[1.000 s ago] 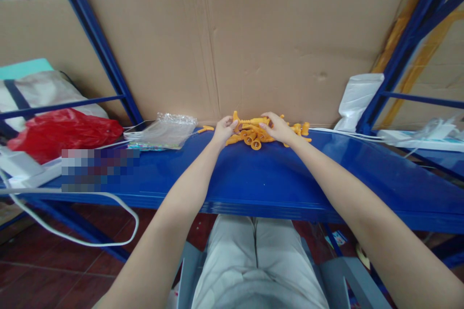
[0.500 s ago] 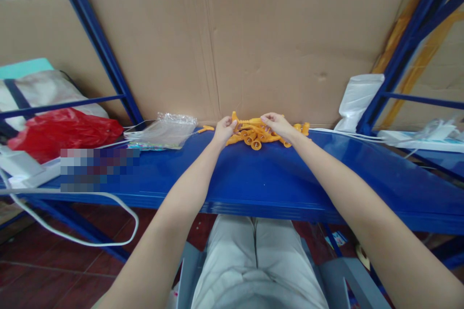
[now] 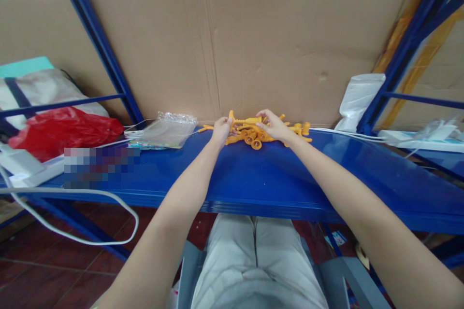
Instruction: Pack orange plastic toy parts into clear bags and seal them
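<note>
An orange plastic piece [image 3: 248, 120] with a ribbed shaft and a crosswise end is pinched at its left end by my left hand [image 3: 222, 130]. My right hand [image 3: 274, 125] is at its other end, thumb and fingers apart. Whether they touch it is too small to tell. Beneath both hands lies a pile of similar orange pieces [image 3: 255, 144], several with round cup-like ends, on the blue shelf [image 3: 261, 178]. More orange parts [image 3: 306, 129] lie right of my right wrist. A small orange piece [image 3: 206, 128] rests left of my left hand.
Clear plastic bags [image 3: 166, 130] lie left on the shelf, near a red plastic bag [image 3: 68, 130] and a white power strip [image 3: 39, 176]. Cardboard [image 3: 275, 43] stands behind. A white packet [image 3: 360, 101] leans by the right blue post. A white cable [image 3: 134, 222] loops over the front edge.
My right hand's fingers have spread from around the piece's right end. The piece has shifted slightly left with my left hand, and its shaft shows more fully.
</note>
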### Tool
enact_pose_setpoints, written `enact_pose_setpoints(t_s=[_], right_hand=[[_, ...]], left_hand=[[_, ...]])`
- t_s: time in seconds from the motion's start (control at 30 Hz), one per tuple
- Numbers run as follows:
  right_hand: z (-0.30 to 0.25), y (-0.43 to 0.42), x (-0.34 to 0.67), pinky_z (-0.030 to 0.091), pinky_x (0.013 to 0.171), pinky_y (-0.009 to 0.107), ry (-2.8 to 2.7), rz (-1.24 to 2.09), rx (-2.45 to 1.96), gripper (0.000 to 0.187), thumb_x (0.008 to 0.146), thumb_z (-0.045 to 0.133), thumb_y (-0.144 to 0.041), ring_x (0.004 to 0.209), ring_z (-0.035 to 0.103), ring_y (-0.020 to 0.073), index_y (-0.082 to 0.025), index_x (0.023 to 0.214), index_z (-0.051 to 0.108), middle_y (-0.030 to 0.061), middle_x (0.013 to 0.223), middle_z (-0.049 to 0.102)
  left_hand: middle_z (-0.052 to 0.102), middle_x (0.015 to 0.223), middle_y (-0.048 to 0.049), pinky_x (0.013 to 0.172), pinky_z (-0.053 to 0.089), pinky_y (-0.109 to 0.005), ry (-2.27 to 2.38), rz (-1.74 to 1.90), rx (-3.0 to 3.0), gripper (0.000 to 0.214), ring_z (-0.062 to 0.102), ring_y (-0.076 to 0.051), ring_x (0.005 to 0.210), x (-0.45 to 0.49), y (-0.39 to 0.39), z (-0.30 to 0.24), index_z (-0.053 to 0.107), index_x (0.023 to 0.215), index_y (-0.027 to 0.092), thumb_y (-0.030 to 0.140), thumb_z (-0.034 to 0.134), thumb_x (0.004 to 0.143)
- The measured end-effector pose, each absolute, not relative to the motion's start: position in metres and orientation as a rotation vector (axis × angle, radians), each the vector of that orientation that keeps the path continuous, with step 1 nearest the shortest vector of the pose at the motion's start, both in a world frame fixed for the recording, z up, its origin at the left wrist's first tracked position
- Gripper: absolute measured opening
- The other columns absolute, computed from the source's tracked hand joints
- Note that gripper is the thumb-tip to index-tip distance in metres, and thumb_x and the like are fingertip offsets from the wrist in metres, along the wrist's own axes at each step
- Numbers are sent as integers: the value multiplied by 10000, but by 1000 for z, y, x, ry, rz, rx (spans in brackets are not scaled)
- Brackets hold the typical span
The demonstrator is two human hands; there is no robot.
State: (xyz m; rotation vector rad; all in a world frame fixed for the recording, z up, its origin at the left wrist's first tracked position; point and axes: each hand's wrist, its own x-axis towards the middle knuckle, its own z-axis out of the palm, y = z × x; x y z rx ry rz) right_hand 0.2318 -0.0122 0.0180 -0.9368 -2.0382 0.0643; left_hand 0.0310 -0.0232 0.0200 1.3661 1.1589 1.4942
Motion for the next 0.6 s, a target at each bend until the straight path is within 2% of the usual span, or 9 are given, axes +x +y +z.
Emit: enact_pose_setpoints(t_s=[0.17, 0.33, 0.47, 0.6], right_hand=[[18, -27, 237, 418, 856, 432, -2234, -344, -1087, 324, 849, 496, -194, 1041, 571, 287, -165, 1170, 537, 146, 1155, 623], [21, -37, 241, 367, 874, 442, -2220, -611, -1154, 362, 882, 392, -136, 1093, 544, 306, -155, 1218, 526, 162, 1208, 610], [23, -39, 245, 360, 871, 440, -2191, -673, -1181, 392, 866, 362, -99, 1063, 551, 299, -151, 1206, 551, 163, 1222, 606], [17, -29, 251, 388, 878, 455, -2231, -534, -1142, 331, 842, 482, -201, 1052, 568, 308, -162, 1148, 604, 148, 1149, 644]], left_hand=[[592, 629, 9, 524, 494, -235, 1158, 1490, 1399, 203, 593, -109, 484, 34, -24, 19, 481, 738, 184, 305, 577, 870], [625, 660, 2, 548, 485, -197, 1126, 1458, 1478, 145, 610, -101, 568, 39, -26, 18, 512, 739, 168, 144, 525, 881], [597, 625, 12, 601, 508, -232, 1187, 1429, 1573, 170, 587, -112, 575, 39, -25, 16, 527, 692, 163, 73, 536, 835], [618, 694, 6, 620, 518, -218, 1121, 1429, 1626, 109, 611, -120, 672, 35, -19, 11, 559, 745, 163, 72, 555, 805]])
